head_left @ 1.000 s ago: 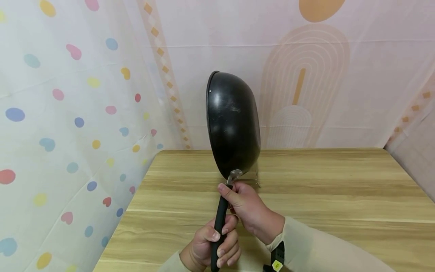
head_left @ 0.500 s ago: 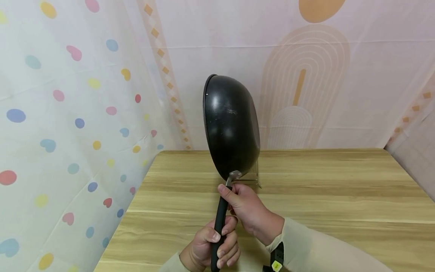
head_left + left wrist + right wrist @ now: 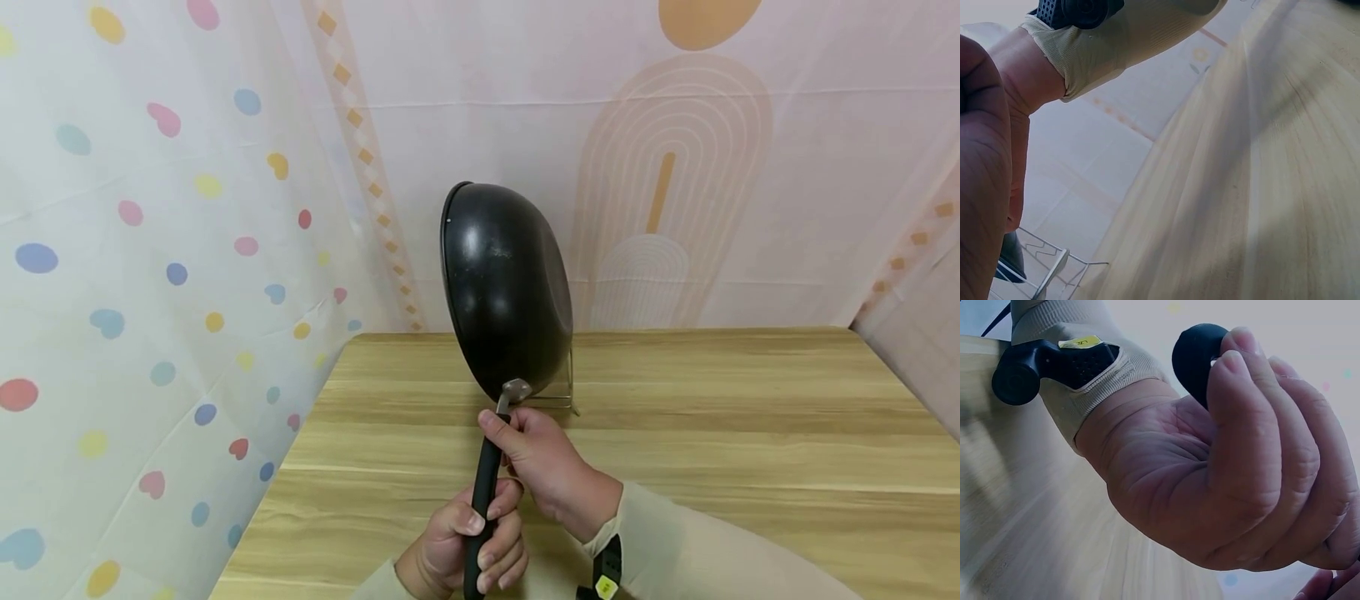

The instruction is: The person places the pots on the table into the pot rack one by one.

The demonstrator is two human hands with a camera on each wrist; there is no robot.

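Note:
A black wok (image 3: 502, 283) stands nearly on edge in the head view, its scuffed outer side toward me and its rim to the left. My left hand (image 3: 468, 537) grips the lower part of its black handle (image 3: 489, 458). Higher up, my right hand (image 3: 551, 471) holds the handle just below the metal bracket, thumb along the near side. The right wrist view shows curled fingers (image 3: 1254, 431) around the handle's rounded end. Behind the wok's base is a wire rack (image 3: 570, 392), mostly hidden; the left wrist view shows more of this rack (image 3: 1060, 272).
A wood-grain table (image 3: 720, 450) extends under the hands and to both sides. A patterned cloth (image 3: 675, 167) hangs at its back edge, and a dotted one (image 3: 187, 292) along the left. A black device (image 3: 606, 571) is strapped on the right wrist.
The wok's top has sunk and leaned a little left, and its base shows more. Slightly more of the rack is visible. Both hands keep their hold, almost in place.

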